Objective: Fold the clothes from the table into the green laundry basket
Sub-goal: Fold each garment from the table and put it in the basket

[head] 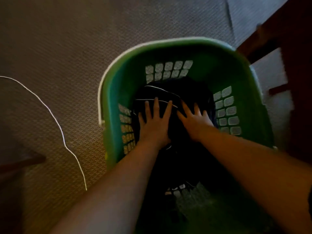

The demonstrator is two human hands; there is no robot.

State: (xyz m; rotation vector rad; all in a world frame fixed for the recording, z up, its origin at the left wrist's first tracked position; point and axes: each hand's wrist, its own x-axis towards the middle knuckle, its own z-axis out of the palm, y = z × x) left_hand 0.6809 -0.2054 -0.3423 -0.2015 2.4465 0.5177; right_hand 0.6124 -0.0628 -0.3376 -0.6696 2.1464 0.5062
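The green laundry basket stands on the carpet right below me. Inside it lies a dark folded garment with thin white stripes. Both my arms reach down into the basket. My left hand lies flat on the garment with its fingers spread and straight. Just to the right of it, my right hand presses on the same garment, also with spread fingers. Neither hand grips the cloth.
A thin white cable snakes over the patterned carpet left of the basket. Dark wooden furniture legs stand at the right, close to the basket's rim. A dark wooden piece shows at the left edge.
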